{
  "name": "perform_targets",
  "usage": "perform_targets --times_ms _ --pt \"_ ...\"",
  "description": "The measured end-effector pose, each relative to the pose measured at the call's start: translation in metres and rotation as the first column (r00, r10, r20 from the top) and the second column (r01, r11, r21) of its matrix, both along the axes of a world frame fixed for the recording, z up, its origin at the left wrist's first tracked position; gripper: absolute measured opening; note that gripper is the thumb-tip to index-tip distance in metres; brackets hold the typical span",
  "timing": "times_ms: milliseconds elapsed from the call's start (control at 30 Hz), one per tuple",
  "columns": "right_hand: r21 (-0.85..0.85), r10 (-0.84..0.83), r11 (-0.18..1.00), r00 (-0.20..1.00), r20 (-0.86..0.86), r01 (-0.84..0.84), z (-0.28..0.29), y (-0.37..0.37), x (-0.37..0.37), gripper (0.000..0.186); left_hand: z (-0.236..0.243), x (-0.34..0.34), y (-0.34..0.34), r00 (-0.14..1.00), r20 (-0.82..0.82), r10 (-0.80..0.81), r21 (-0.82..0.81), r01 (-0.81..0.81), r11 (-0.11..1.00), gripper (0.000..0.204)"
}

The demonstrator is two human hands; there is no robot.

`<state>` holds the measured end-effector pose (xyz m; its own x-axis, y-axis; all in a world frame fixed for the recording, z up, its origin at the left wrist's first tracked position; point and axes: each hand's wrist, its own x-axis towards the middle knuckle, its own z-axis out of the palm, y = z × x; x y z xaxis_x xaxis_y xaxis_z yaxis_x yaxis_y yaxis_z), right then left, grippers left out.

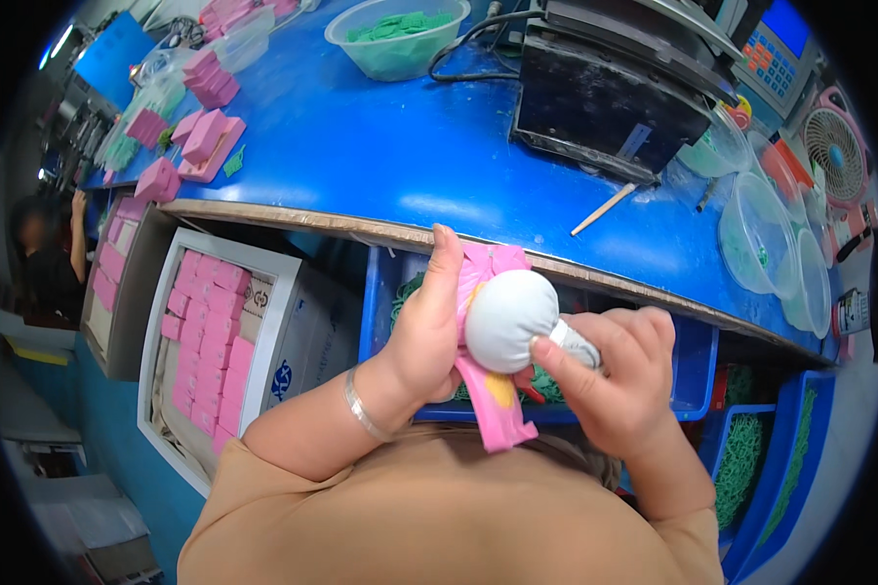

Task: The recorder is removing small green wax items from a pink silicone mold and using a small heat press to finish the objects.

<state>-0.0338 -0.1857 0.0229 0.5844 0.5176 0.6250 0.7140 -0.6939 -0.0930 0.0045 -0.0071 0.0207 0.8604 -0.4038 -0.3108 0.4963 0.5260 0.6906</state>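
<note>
My left hand holds a pink flat piece with yellow patches; it extends above and below a white ball. My right hand grips the gathered neck of this white cloth-covered ball, thumb on the near side. The ball lies against the pink piece and hides its middle. Both hands are in front of the table edge, above a blue bin with small green pieces. A bit of something red shows beneath the ball; its kind is unclear.
A blue-topped table carries a black machine, a bowl of green pieces, a wooden stick, clear bowls and pink blocks. A box of pink blocks stands left. Another person sits far left.
</note>
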Motion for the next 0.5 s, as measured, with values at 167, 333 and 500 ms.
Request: perform_targets --times_ms 167,333,500 --pt "0.494 -0.110 0.856 0.988 -0.112 0.152 0.008 -0.018 -0.023 0.031 -0.021 0.000 0.010 0.983 0.024 -0.180 -0.091 0.181 0.979 0.076" --pt "0.111 -0.013 0.994 1.000 0.000 0.013 -0.021 -0.003 0.000 0.029 -0.015 0.005 0.006 0.954 -0.001 -0.301 0.028 0.301 0.953 0.074" --pt "0.322 -0.391 0.881 0.917 0.077 0.348 -0.010 -0.035 0.010 0.038 -0.010 -0.003 0.005 0.961 0.081 -0.264 -0.021 0.267 0.964 0.073"
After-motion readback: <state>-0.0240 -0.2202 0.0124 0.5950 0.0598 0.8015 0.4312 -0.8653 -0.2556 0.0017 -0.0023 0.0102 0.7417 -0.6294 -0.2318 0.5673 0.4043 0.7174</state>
